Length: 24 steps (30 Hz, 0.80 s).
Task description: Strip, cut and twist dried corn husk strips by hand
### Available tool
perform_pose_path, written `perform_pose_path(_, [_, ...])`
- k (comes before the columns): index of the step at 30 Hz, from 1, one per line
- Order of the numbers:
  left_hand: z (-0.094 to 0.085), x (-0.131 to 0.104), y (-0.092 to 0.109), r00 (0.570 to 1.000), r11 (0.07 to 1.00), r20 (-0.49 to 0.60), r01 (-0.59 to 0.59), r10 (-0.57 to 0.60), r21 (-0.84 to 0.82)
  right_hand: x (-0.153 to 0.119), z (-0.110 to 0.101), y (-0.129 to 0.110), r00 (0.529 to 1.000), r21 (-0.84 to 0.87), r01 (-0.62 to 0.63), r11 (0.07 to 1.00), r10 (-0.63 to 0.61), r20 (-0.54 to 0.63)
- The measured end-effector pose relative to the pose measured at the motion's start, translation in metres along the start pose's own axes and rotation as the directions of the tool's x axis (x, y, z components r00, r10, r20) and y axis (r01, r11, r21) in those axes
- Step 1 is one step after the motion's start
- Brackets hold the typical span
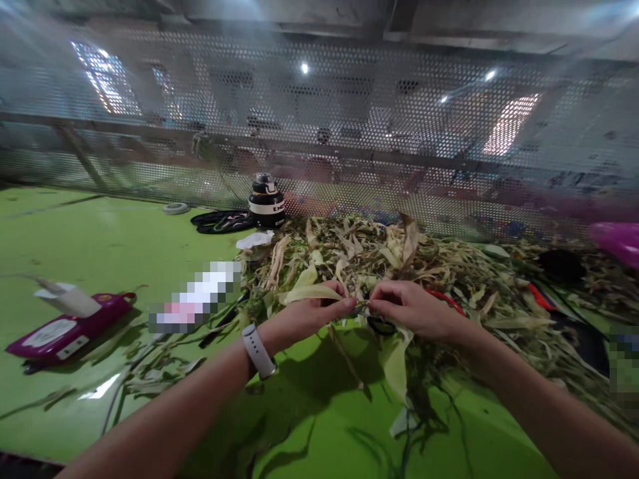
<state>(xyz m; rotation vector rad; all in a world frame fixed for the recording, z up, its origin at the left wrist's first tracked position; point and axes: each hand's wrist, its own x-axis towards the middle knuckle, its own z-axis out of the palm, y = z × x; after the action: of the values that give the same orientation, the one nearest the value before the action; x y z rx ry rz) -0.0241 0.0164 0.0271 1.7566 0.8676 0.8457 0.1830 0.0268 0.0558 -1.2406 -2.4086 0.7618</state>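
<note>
My left hand (pixel 324 305), with a white watch band (pixel 258 352) on the wrist, is closed on a pale green corn husk (pixel 310 293) whose broad end sticks out to the left. Opposite it, my right hand (pixel 407 306) pinches at the same spot, fingertips almost meeting the left ones. What lies between the right fingertips is too small to make out. Just below the hands is a dark scissor-like loop (pixel 381 325), partly covered. Behind them spreads a heap of dry husks (pixel 349 249), and one light husk piece (pixel 396 369) hangs below the right hand.
Left on the green table (pixel 164 269) lies a purple power strip (pixel 70 329) with a white plug. A black bottle (pixel 267 203) stands at the back beside a black flat item (pixel 222 221). A perforated metal screen (pixel 329 133) rises behind the table. A pink object (pixel 616 241) is at far right.
</note>
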Motion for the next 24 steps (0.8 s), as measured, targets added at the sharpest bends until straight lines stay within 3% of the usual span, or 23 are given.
perform_pose_path(5, [0.0, 0.002, -0.002, 0.999, 0.999, 0.028, -0.029, 0.029, -0.018, 0.001, 0.0, 0.006, 1.0, 0.023, -0.028, 0.999, 0.028, -0.015])
perform_pose_path(10, [0.001, 0.002, -0.004, 0.998, 0.999, 0.045, -0.034, 0.033, 0.016, 0.001, -0.002, 0.006, 0.995, 0.122, -0.074, 0.99, 0.065, 0.07])
perform_pose_path(14, [0.006, -0.002, -0.004, 0.993, 0.999, 0.115, -0.038, 0.039, -0.016, 0.005, 0.011, 0.0, 0.996, 0.374, -0.068, 0.925, 0.087, -0.033])
perform_pose_path(17, [0.009, -0.003, -0.004, 0.986, 0.999, 0.165, 0.02, -0.012, -0.048, 0.008, 0.026, -0.002, 0.973, 0.647, -0.119, 0.753, 0.22, -0.077])
perform_pose_path(20, [0.007, -0.001, -0.007, 0.981, 0.997, 0.192, 0.024, -0.01, -0.075, 0.009, 0.036, -0.001, 0.923, 0.779, -0.081, 0.622, 0.341, -0.176])
perform_pose_path(22, [0.005, 0.001, -0.009, 0.984, 0.998, 0.18, 0.005, 0.006, -0.062, 0.008, 0.036, 0.0, 0.9, 0.787, -0.058, 0.614, 0.373, -0.225])
perform_pose_path(24, [0.003, 0.002, -0.011, 0.984, 0.999, 0.176, 0.005, 0.002, -0.039, 0.007, 0.033, 0.0, 0.906, 0.725, -0.071, 0.686, 0.348, -0.241])
